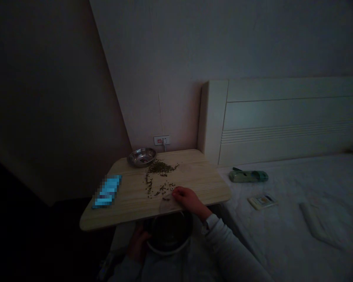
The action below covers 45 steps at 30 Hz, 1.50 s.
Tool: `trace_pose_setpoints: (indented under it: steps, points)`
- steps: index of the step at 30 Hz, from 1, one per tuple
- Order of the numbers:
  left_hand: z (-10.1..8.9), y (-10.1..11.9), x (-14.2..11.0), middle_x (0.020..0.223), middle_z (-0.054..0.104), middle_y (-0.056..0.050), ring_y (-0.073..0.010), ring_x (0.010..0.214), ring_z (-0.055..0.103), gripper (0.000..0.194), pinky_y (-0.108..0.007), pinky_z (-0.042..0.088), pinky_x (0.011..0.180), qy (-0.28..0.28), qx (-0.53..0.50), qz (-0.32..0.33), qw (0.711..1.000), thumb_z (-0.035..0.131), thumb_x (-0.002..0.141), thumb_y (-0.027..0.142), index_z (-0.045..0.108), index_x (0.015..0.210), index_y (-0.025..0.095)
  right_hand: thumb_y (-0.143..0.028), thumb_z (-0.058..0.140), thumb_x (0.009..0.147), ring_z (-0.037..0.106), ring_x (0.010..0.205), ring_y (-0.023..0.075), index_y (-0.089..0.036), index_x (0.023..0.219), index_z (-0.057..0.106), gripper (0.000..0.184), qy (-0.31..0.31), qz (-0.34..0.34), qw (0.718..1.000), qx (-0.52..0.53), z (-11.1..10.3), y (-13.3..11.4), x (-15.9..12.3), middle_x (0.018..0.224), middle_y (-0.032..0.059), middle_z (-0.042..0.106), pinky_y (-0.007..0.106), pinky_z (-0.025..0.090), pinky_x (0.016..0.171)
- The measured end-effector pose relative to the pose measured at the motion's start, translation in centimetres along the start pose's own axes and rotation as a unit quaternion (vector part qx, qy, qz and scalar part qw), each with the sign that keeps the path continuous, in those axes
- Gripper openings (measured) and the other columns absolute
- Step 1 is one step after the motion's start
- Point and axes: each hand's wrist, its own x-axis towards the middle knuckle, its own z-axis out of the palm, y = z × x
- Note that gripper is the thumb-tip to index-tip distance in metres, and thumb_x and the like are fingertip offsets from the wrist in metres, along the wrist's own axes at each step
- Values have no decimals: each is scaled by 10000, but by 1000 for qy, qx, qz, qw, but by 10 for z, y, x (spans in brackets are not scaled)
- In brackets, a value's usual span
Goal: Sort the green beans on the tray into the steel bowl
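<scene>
Right hand (185, 197): fingers closed on a thin translucent sheet (168, 203) at the near edge of the table (126, 196), a few small dark beans (161, 167) lying by it. Left hand (139, 239): at the side of a dark bowl (170, 231), apparently gripping its rim (too dark to be certain). Hands apart. Bowl sits just below the table edge, presumably so that beans moved over the edge would drop in. Main pile lies beside the metal basin (142, 157) at the back; looser beans spread toward the sheet, perhaps thinned out for easy viewing.
</scene>
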Motion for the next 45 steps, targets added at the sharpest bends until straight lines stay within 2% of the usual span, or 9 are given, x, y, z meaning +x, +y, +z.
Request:
trace_pose_setpoints:
  steps: [3,8,13,19,28,34,39,45]
  points:
    - [0,2,0,693,705,-39,-308,847,656,222,-405,489,761,-4,-5,-10,1000,677,437,164,686,653,211,-314,499,781,560,721,162,-179,787,624,184,15,-1,999,30,0,0,0,747,21,638,259,408,674]
    - [2,7,0,714,713,-43,-321,883,649,236,-417,482,817,5,13,-8,1000,677,403,168,686,637,202,-328,467,798,542,721,151,-174,772,580,193,100,7,993,55,1,-1,-1,741,23,619,257,404,671]
    - [3,9,-2,704,704,-57,-358,960,622,249,-443,468,852,15,35,-12,999,676,408,173,689,656,189,-328,508,774,539,676,139,-175,762,576,168,101,22,992,76,1,-1,-2,706,18,619,252,417,646]
    - [-1,1,1,771,711,-70,-346,1012,603,309,-444,441,902,25,13,4,1000,664,436,167,702,742,185,-336,489,772,555,681,153,-183,746,550,167,157,42,984,74,-1,0,-1,700,25,626,267,431,656]
    - [3,-5,-2,746,718,-54,-320,911,642,246,-419,462,844,23,-6,19,1000,653,466,169,709,705,186,-292,496,785,553,671,148,-173,776,584,150,122,40,992,1,1,-5,-2,709,29,627,259,406,645]
    - [5,4,-6,700,716,-46,-307,829,657,230,-407,475,801,-15,-25,-9,1000,670,441,160,709,666,191,-314,497,793,565,707,149,-172,787,601,176,105,24,993,38,1,-2,-2,737,30,645,258,421,666]
    - [4,3,-3,698,717,-42,-307,842,654,227,-401,476,797,9,5,1,1000,669,435,174,704,658,192,-307,511,781,562,696,151,-174,790,603,162,94,31,995,28,1,-2,-3,734,30,642,259,408,655]
    - [4,-8,0,738,724,-45,-295,839,661,289,-399,480,786,21,-40,6,999,655,462,168,709,745,187,-330,511,776,537,669,142,-166,771,592,183,81,22,995,59,-2,-2,-3,689,16,606,250,397,638]
